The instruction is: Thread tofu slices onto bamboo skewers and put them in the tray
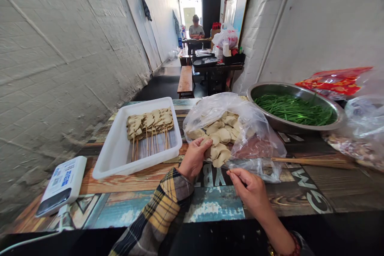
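Note:
My left hand (195,158) pinches a thin, round beige slice (207,143) at the near edge of an opened clear plastic bag (207,108). More beige slices (229,126) lie heaped in that bag. With fingers closed, my right hand (250,188) grips the end of a thin skewer, mostly hidden by the fingers. Just beyond its fingertips, a folded cluster of slices (219,155) appears threaded on the skewer. Left of the bag, a white plastic tray (109,154) holds several finished skewers of slices (150,122), sticks pointing toward me.
Bare bamboo skewers (315,162) lie on the patterned table (144,184) at right. Behind them stands a metal bowl (295,127) of green chives (295,108). A white device (64,184) with a cable sits front left. A person (196,30) sits far back.

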Action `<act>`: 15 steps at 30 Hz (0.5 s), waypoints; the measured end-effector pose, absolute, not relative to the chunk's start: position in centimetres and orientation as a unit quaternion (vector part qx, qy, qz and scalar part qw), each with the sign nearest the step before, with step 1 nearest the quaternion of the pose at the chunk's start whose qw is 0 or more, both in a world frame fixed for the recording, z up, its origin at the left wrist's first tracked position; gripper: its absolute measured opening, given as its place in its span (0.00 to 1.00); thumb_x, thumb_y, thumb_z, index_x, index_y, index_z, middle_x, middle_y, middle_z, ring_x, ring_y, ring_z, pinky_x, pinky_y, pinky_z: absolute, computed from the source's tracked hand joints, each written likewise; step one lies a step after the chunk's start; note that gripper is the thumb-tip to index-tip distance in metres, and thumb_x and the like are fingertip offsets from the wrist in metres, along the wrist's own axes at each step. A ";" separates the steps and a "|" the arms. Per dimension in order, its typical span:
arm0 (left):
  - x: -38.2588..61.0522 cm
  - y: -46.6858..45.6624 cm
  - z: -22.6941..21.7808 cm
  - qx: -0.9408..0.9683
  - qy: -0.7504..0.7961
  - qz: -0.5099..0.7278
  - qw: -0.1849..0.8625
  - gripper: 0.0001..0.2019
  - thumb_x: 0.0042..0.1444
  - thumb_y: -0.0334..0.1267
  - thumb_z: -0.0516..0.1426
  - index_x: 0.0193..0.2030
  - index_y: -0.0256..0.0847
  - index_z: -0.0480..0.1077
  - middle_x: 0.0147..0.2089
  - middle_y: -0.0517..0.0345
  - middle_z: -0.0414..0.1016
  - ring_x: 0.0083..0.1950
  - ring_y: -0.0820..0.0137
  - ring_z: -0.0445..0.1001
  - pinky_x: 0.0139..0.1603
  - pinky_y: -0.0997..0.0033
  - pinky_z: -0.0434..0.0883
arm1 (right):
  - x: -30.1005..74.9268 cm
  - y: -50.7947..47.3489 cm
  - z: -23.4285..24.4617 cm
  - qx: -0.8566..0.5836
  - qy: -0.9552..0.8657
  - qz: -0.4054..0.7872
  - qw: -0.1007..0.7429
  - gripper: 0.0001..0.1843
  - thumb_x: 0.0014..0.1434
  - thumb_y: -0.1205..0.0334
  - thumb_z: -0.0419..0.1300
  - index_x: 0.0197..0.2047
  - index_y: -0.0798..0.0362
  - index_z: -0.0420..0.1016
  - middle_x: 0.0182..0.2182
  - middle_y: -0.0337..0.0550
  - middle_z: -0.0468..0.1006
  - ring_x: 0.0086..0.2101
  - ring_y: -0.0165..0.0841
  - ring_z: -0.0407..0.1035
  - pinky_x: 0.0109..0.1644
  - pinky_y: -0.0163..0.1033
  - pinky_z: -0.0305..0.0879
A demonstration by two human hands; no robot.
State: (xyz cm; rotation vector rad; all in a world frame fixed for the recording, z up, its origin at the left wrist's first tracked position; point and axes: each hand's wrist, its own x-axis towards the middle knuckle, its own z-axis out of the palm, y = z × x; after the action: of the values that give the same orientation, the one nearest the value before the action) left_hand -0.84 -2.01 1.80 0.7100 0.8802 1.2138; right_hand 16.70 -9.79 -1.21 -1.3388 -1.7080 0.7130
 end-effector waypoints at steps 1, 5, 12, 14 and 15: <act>-0.9 -2.0 1.9 0.317 0.384 0.538 0.680 0.16 0.41 0.43 0.70 0.31 0.35 0.74 0.26 0.61 0.71 0.25 0.78 0.68 0.27 0.78 0.65 | 16.8 -9.8 -1.2 -0.532 -0.669 0.308 0.417 0.17 0.63 0.53 0.53 0.33 0.53 0.78 0.14 0.36 0.70 0.18 0.31 0.66 0.26 0.34 0.62; -1.0 -2.2 2.1 0.324 0.352 0.513 0.712 0.16 0.45 0.45 0.68 0.36 0.37 0.74 0.32 0.58 0.75 0.30 0.74 0.73 0.32 0.75 0.69 | 17.1 -9.7 -1.5 -0.517 -0.620 0.395 0.438 0.17 0.64 0.52 0.52 0.37 0.55 0.77 0.14 0.32 0.64 0.16 0.28 0.61 0.23 0.32 0.58; -0.4 -2.6 1.9 0.330 0.322 0.463 0.757 0.14 0.42 0.40 0.70 0.31 0.33 0.75 0.29 0.54 0.76 0.30 0.73 0.73 0.33 0.75 0.69 | 17.2 -9.6 -1.9 -0.501 -0.588 0.435 0.462 0.18 0.64 0.51 0.53 0.37 0.57 0.76 0.14 0.32 0.64 0.17 0.27 0.60 0.24 0.32 0.57; -0.4 -2.5 1.7 0.322 0.333 0.464 0.755 0.13 0.42 0.40 0.69 0.28 0.32 0.75 0.27 0.55 0.76 0.27 0.75 0.72 0.30 0.76 0.67 | 17.2 -9.5 -1.8 -0.499 -0.588 0.437 0.464 0.18 0.64 0.51 0.53 0.37 0.57 0.76 0.14 0.32 0.64 0.18 0.27 0.60 0.24 0.32 0.57; -0.4 -2.5 1.6 0.320 0.339 0.464 0.753 0.13 0.42 0.40 0.69 0.28 0.32 0.75 0.26 0.55 0.75 0.26 0.75 0.71 0.29 0.76 0.66 | 17.1 -9.5 -1.8 -0.497 -0.588 0.438 0.464 0.18 0.64 0.51 0.53 0.37 0.57 0.76 0.14 0.32 0.64 0.18 0.27 0.60 0.24 0.32 0.57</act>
State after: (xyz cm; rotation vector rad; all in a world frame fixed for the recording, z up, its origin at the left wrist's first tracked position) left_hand -0.40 -2.50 1.62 0.6974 0.7405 1.0125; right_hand 17.14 -9.51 -1.79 -1.2203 -1.4437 1.0768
